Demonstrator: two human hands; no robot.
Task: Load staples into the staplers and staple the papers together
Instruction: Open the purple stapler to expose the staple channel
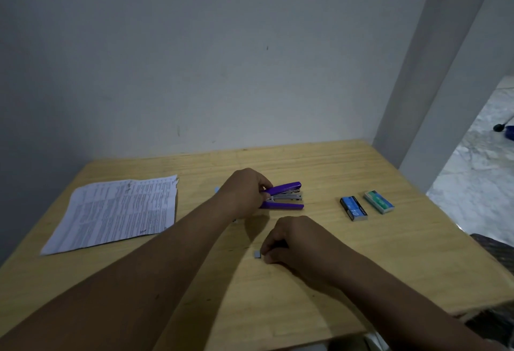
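A purple stapler (286, 196) lies on the wooden table (319, 172) with its top arm swung up and the metal staple channel showing. My left hand (244, 192) grips its hinge end. Nearer to me, my right hand (289, 242) rests on the table with curled fingers pinching a small grey strip of staples (257, 253) that lies on the wood. A stack of printed papers (116, 211) lies flat at the left. Two staple boxes lie at the right: a blue one (353, 208) and a green one (379, 201).
The table stands against a plain wall. Its right edge borders a pillar and a marble floor (478, 172). A small light-blue object (217, 189) peeks out behind my left hand. Dark fabric (498, 250) shows at the table's right edge.
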